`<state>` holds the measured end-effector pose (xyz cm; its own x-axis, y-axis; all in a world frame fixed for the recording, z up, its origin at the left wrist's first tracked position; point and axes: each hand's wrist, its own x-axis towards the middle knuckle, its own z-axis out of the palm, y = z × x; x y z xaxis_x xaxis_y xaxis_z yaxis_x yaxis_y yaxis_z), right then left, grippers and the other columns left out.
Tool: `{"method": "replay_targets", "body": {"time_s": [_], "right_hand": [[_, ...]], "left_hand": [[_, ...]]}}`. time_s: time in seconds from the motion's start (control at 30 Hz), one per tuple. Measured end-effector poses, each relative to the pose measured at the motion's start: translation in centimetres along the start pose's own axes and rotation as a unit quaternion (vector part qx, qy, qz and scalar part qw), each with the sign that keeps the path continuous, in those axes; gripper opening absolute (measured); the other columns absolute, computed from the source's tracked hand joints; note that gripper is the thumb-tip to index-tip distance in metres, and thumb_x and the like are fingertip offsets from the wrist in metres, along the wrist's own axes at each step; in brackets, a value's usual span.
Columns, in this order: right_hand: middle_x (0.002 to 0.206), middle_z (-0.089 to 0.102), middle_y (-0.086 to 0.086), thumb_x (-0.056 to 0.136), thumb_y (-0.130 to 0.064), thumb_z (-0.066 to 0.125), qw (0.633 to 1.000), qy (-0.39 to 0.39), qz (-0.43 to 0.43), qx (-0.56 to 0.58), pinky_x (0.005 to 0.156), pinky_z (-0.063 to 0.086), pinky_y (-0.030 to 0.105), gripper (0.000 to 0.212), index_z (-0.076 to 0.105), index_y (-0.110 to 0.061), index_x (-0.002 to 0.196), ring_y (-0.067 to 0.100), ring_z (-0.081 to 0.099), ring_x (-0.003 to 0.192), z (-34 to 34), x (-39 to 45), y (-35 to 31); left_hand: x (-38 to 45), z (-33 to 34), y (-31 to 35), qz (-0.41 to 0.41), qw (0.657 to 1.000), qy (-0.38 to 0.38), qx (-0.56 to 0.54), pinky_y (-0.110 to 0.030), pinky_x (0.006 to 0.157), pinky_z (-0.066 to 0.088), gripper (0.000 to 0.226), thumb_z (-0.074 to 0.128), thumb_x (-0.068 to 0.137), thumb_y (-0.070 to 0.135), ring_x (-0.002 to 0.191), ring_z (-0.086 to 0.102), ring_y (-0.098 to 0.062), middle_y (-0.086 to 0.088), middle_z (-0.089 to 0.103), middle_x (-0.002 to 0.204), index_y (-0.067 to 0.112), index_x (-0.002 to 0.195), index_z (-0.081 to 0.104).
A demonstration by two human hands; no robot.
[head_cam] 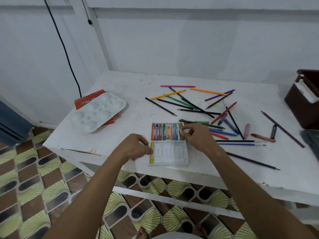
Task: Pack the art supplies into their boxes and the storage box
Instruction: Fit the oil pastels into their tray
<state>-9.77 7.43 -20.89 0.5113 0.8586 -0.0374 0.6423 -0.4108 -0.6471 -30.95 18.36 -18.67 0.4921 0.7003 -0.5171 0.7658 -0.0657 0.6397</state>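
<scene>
A clear plastic crayon tray (170,155) lies near the front edge of the white table (241,163). Its far row holds several crayons (164,132); one yellow crayon (152,152) lies in the near row's left slot. My left hand (133,146) rests at the tray's left edge, fingertips touching the yellow crayon. My right hand (195,137) pinches a crayon at the right end of the far row. Loose coloured pencils (193,102) and crayons (230,125) are scattered behind and to the right.
A white paint palette (99,112) rests on orange boxes (86,100) at the table's left. A dark brown storage box (303,104) stands at the right edge. Two thin brushes (241,142) and a dark pencil (252,160) lie right of the tray. A black cable (65,49) hangs on the wall.
</scene>
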Motion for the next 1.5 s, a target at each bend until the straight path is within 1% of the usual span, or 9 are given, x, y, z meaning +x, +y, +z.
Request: {"method": "replay_targets", "body": {"time_s": [0.2,0.33,0.4,0.47,0.6,0.87,1.07,1.3,1.5], "right_hand": [[0.095,0.065,0.004,0.09,-0.026,0.061,0.999,0.046,0.013,0.004,0.066,0.04,0.012,0.03,0.065,-0.014,0.117,0.009,0.055,0.076,-2.5,-0.9,1.7],[0.086,0.061,0.002,0.09,-0.018,0.061,0.996,0.072,0.045,0.011,0.056,0.039,0.003,0.028,0.064,-0.009,0.117,0.005,0.052,0.065,-5.7,-1.8,4.2],[0.091,0.063,0.003,0.09,-0.017,0.062,0.995,0.082,0.056,0.002,0.07,0.039,0.002,0.027,0.066,-0.009,0.115,0.005,0.051,0.069,-7.3,-2.4,5.5],[0.092,0.066,0.005,0.089,-0.018,0.063,0.993,0.099,0.069,-0.003,0.099,0.036,0.017,0.025,0.067,-0.009,0.111,0.005,0.052,0.07,-8.6,-2.8,6.9],[0.105,0.067,0.01,0.088,-0.016,0.064,0.988,0.115,0.1,-0.018,0.075,0.037,0.013,0.026,0.067,-0.006,0.112,0.01,0.052,0.083,-10.4,-3.2,8.8],[0.1,0.064,0.012,0.088,-0.019,0.063,0.985,0.076,0.14,-0.069,0.074,0.048,0.029,0.025,0.067,-0.002,0.106,0.022,0.06,0.086,-10.7,-1.7,10.1],[0.081,0.058,0.009,0.091,-0.023,0.059,0.979,0.067,0.164,-0.104,0.053,0.037,0.021,0.025,0.069,0.0,0.096,0.017,0.054,0.069,-9.6,-0.3,10.7],[0.092,0.069,0.015,0.088,-0.017,0.061,0.979,0.062,0.175,-0.083,0.069,0.051,0.029,0.021,0.07,0.001,0.094,0.024,0.065,0.081,-9.9,0.4,10.8],[0.097,0.065,0.004,0.09,-0.016,0.06,0.983,0.147,0.114,0.003,0.063,0.04,0.007,0.017,0.064,-0.008,0.104,0.007,0.056,0.077,-10.6,-0.7,9.9]], "left_hand": [[1.5,0.2,3.2,0.063,0.995,0.063,0.039,-0.025,0.055,0.041,0.032,0.076,0.076,0.037,0.074,0.054,-0.009,0.0,0.062,0.092,0.018,0.097,0.063],[2.8,2.4,7.4,0.109,0.991,0.052,0.064,-0.023,0.057,0.045,0.023,0.074,0.077,0.028,0.072,0.057,-0.009,0.001,0.063,0.087,0.016,0.094,0.066],[3.7,3.8,9.5,0.141,0.986,0.045,0.081,-0.021,0.056,0.044,0.018,0.071,0.08,0.028,0.072,0.059,-0.008,0.001,0.065,0.088,0.017,0.094,0.067],[4.7,5.1,11.5,0.183,0.977,0.038,0.105,-0.02,0.055,0.041,0.018,0.069,0.083,0.03,0.073,0.058,-0.007,0.001,0.065,0.092,0.019,0.096,0.068],[6.6,7.2,15.1,0.245,0.953,0.039,0.173,-0.022,0.069,0.041,0.022,0.062,0.089,0.027,0.083,0.056,-0.012,-0.002,0.062,0.104,0.018,0.109,0.066],[9.6,9.0,17.8,0.289,0.9,-0.015,0.327,-0.028,0.09,0.043,0.034,0.057,0.094,0.029,0.109,0.058,-0.022,-0.006,0.061,0.125,0.015,0.124,0.062],[10.7,10.0,17.2,0.289,0.893,-0.029,0.344,-0.026,0.077,0.049,0.024,0.056,0.094,0.023,0.086,0.062,-0.015,-0.002,0.069,0.098,0.011,0.109,0.071],[11.2,10.2,17.4,0.271,0.899,-0.038,0.343,-0.023,0.068,0.041,0.005,0.061,0.09,0.015,0.08,0.058,-0.014,-0.001,0.066,0.09,0.017,0.089,0.066],[10.1,8.9,17.2,0.293,0.922,0.032,0.252,-0.025,0.074,0.042,0.021,0.059,0.093,0.026,0.088,0.056,-0.016,-0.001,0.062,0.098,0.012,0.107,0.064]]}}
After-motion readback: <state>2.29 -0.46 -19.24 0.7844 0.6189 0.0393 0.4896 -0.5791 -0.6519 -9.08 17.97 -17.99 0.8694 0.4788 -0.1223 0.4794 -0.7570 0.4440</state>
